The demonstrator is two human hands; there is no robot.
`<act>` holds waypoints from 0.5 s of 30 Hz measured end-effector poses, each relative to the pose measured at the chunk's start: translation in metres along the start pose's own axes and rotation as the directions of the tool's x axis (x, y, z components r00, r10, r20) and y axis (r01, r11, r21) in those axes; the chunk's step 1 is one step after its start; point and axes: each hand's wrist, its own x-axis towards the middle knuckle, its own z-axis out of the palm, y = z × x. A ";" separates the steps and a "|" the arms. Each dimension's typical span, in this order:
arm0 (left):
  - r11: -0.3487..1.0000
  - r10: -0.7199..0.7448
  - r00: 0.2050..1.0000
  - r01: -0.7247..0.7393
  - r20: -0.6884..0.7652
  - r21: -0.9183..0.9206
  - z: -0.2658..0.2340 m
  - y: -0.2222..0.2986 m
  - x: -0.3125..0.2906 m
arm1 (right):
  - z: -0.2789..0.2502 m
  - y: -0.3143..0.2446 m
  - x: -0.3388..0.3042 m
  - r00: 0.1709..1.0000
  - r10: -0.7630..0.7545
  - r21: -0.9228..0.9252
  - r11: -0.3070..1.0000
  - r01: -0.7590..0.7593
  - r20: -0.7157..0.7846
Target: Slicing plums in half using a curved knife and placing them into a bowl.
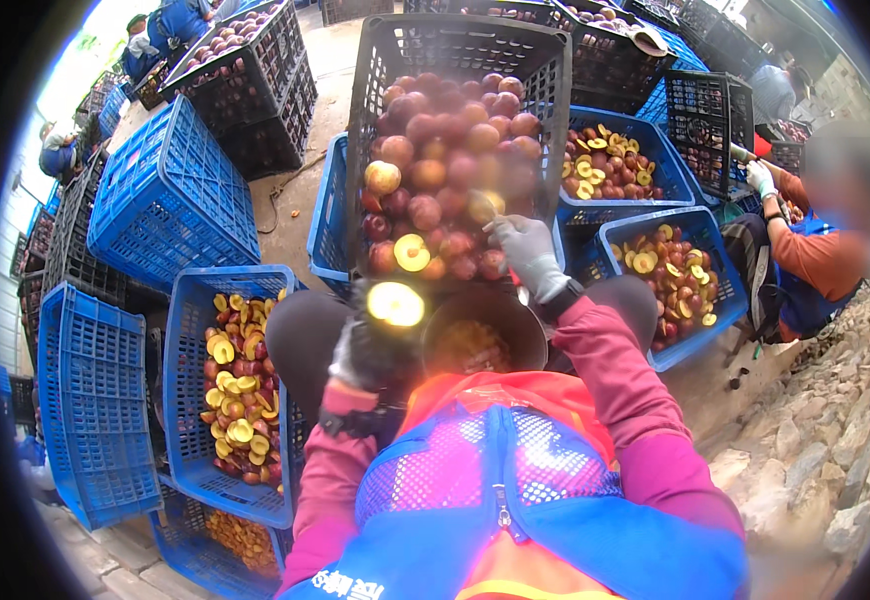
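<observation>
Peach half [396,303], left hand [363,350] blurred

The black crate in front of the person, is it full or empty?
Full: the black crate is heaped with whole red peaches.

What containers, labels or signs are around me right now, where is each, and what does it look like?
No signs or screens in view.
Black crate: straight ahead, tilted toward the person, latticed, full of whole reddish peaches.
Blue crate: at the left, rectangular, holding halved yellow-fleshed peaches.
Blue crate: at the right, holding halves.
Dark round bucket: between the knees.
Left hand: dark glove, holds a peach half.
Right hand: grey glove, on the peaches.
</observation>
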 end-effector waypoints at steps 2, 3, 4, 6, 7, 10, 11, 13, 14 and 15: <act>0.819 0.240 0.969 -0.238 0.065 0.523 -0.084 -0.031 -0.015 | -0.011 -0.009 -0.017 0.999 -0.038 0.115 0.993 0.037 0.007; 0.819 0.238 0.968 -0.245 0.081 0.519 -0.092 -0.003 -0.019 | -0.020 -0.015 -0.029 1.000 -0.003 0.156 0.988 -0.001 0.022; 0.993 0.004 0.994 -0.018 -0.113 -0.116 -0.097 0.053 -0.021 | -0.036 -0.015 -0.039 1.000 0.004 0.164 0.987 -0.003 -0.009; 0.869 -0.230 0.866 -0.022 -0.444 -0.494 -0.159 0.082 -0.036 | -0.050 -0.019 -0.057 0.994 0.025 0.200 0.979 -0.046 0.106; 0.999 -0.054 0.898 0.049 -0.436 -0.023 -0.151 0.127 -0.043 | -0.061 -0.016 -0.061 0.993 0.034 0.201 0.978 -0.057 0.116; -0.043 0.493 0.778 0.469 -0.390 0.882 -0.187 0.136 -0.046 | -0.074 -0.030 -0.079 0.994 -0.030 0.286 0.958 0.000 0.101; 0.244 0.440 0.800 0.330 -0.408 0.912 -0.166 0.146 -0.033 | -0.077 -0.035 -0.081 0.996 -0.049 0.318 0.948 0.023 0.076; 0.494 0.396 0.889 0.006 -0.231 0.870 -0.096 0.160 0.008 | -0.088 -0.047 -0.088 0.993 -0.086 0.331 0.942 0.053 0.085; 0.471 0.406 0.913 -0.166 -0.046 0.866 -0.057 0.157 0.029 | -0.094 -0.048 -0.090 0.987 -0.125 0.339 0.937 0.085 0.100; 0.615 0.208 0.977 -0.164 0.041 0.771 -0.013 0.158 0.043 | -0.099 -0.046 -0.089 0.983 -0.143 0.227 0.967 0.114 0.114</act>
